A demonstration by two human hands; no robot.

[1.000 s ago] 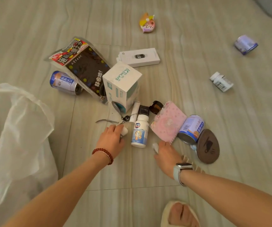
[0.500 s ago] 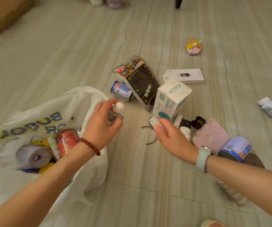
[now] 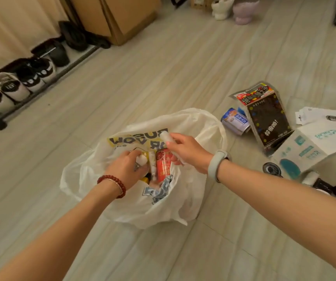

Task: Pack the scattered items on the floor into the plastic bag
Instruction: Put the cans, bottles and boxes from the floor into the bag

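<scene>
A white plastic bag (image 3: pixel 201 126) lies open on the floor in the middle of the head view. Inside it I see a red can (image 3: pixel 163 166) and several other items. My left hand (image 3: pixel 125 169), with a red bead bracelet, is inside the bag's mouth, shut on a small white-capped item (image 3: pixel 141 159). My right hand (image 3: pixel 187 152), with a watch on the wrist, hovers over the bag's mouth, shut on a small white tube (image 3: pixel 166 137). To the right on the floor lie a blue can (image 3: pixel 235 121), a dark snack packet (image 3: pixel 266 118) and a white-teal box (image 3: pixel 309 147).
A flat white box (image 3: pixel 325 118) and dark small bottles (image 3: pixel 333 190) lie at the right edge. A shoe rack with several shoes (image 3: pixel 13 88) stands at the left, a cardboard box (image 3: pixel 122 17) at the back. Bare floor lies between the rack and the bag.
Both hands lifted small white items from the pile on the floor and carried them left to the bag. My view swung left, so the bag is now central.
</scene>
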